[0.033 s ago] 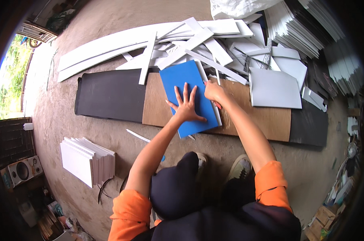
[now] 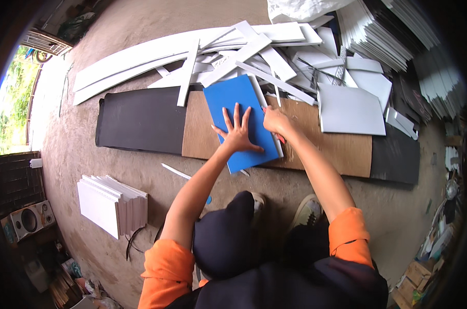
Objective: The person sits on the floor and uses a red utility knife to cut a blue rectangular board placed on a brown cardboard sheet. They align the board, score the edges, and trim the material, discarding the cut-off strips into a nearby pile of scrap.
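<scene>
My left hand (image 2: 237,135) lies flat with fingers spread on a blue rectangular board (image 2: 222,95), pressing it down. Under the blue board's right side a strip of white foam board (image 2: 259,91) sticks out. My right hand (image 2: 276,121) is closed around a red utility knife (image 2: 281,139) at that right edge; its blade is hidden. Both boards lie at a slant on a brown wooden board (image 2: 326,149), which rests over a long black sheet (image 2: 140,121) on the floor.
White foam strips and offcuts (image 2: 280,64) are heaped beyond the boards, and a loose white piece (image 2: 349,110) lies to the right. A stack of white boards (image 2: 102,206) stands at the left. Taller white stacks (image 2: 372,38) rise at the far right. My shoes (image 2: 306,212) are close by.
The view has shifted very slightly. Both hands stay at the blue board, and the right hand still grips the utility knife at its edge.
</scene>
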A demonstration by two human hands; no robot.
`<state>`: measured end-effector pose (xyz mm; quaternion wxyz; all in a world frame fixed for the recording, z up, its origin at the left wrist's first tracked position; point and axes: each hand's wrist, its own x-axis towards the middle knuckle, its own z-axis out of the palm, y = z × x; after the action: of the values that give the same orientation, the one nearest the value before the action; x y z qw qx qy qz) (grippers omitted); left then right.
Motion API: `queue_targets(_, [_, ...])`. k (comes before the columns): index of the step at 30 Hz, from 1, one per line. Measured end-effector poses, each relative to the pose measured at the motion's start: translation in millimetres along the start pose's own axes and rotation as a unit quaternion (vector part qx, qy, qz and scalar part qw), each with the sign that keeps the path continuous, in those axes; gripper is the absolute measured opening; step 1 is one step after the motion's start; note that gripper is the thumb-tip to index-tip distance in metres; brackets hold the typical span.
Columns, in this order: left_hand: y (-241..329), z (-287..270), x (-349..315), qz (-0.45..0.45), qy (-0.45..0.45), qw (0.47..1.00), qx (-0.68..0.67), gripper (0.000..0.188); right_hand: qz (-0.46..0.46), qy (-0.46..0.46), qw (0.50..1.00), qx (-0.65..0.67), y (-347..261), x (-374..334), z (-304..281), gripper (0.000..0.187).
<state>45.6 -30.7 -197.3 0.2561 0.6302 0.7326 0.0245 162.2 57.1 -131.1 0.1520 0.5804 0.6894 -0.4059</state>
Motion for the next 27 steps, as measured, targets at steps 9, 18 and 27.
queue_targets(9, [10,22,-24,0.123,0.087,0.988,0.016,0.088,-0.038,0.046,0.998,0.026,52,-34,41,0.033])
queue_targets(18, [23,26,-44,0.13,0.115,0.979,0.108,0.108,-0.021,0.041,0.999,0.013,43,-32,40,0.033])
queue_targets(27, [24,32,-46,0.13,0.126,0.977,0.109,0.107,-0.049,0.073,0.996,-0.032,88,-71,79,0.028])
